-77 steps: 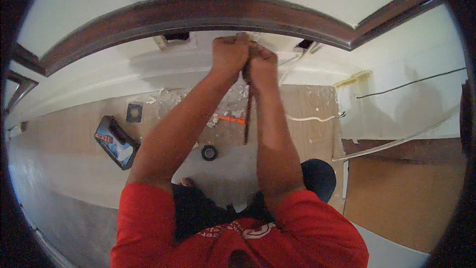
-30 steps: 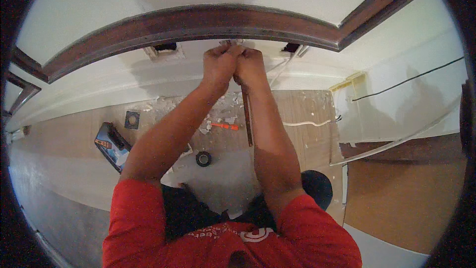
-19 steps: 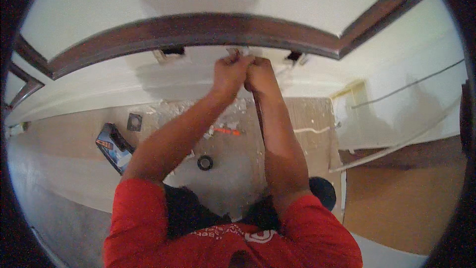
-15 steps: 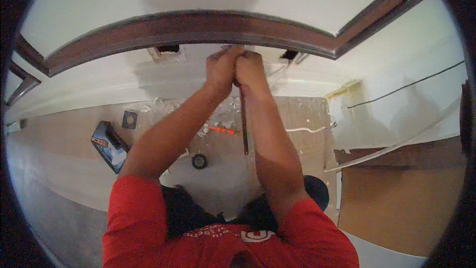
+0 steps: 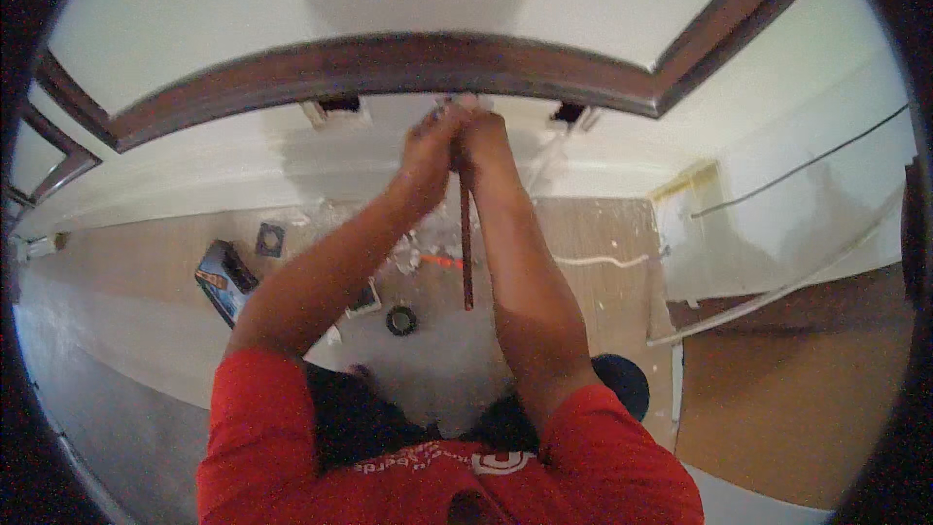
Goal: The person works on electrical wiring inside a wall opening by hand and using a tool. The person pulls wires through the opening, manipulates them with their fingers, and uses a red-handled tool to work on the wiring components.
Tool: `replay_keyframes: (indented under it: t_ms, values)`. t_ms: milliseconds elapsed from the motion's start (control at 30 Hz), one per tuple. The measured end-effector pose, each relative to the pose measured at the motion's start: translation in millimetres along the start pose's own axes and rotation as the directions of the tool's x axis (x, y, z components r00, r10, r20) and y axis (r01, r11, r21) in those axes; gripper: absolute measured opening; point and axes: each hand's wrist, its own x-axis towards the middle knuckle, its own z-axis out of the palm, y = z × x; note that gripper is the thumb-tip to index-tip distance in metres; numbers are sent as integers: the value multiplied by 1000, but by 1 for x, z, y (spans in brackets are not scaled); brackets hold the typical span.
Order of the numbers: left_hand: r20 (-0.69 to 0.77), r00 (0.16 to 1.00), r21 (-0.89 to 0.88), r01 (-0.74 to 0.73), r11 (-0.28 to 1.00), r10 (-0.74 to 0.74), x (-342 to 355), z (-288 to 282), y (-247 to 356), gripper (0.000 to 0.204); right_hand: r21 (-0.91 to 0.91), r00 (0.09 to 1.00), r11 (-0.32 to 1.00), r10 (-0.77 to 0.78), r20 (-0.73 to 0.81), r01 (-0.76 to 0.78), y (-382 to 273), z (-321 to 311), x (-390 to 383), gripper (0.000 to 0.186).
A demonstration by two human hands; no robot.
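My left hand (image 5: 430, 148) and my right hand (image 5: 483, 141) are closed and pressed together just below a brown wooden frame rail on the wall. A long, thin dark red rod (image 5: 467, 253) hangs down from between them, its lower end pointing toward me. The upper part of the rod is hidden by my hands, and so is whatever my fingertips pinch at the wall. Beyond the hands lie two dark wall openings, one on the left (image 5: 340, 103) and one on the right (image 5: 570, 114).
On the floor are an orange-handled tool (image 5: 442, 261), a black tape roll (image 5: 400, 321), a dark square plate (image 5: 270, 239), a blue-and-black case (image 5: 225, 277) and scattered debris. A white cable (image 5: 603, 261) lies right. The brown rail (image 5: 389, 60) crosses above my hands.
My view has shifted slightly, so the floor things sit lower and further right. The rod now hangs more upright and a little to the left. Both hands stay together at the wall.
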Motion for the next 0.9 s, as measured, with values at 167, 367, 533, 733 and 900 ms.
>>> replay_keyframes:
  t_ms: [167, 367, 533, 733, 900]
  values:
    - [-30, 989, -62, 142, 988, -144, 7, 49, 34, 67, 106, 961, 978, 151, 231, -180, -37, -48, 37, 30]
    - [4, 991, 26, 136, 990, -137, -22, 24, 5, 72, 23, 985, 995, -99, 141, 97, 6, -57, 11, 30]
    - [-63, 975, 78, 218, 973, -213, 8, -47, 32, 78, 306, 894, 853, 339, 293, -424, -33, -70, 10, 22]
    - [-102, 982, 70, 168, 983, -161, 9, -61, 43, 67, -32, 842, 889, 444, 307, -457, -62, -106, 7, 24]
    - [-126, 984, 106, 141, 984, -127, 19, -56, 48, 55, -301, 831, 878, 459, 315, -371, -67, -134, -6, 28]
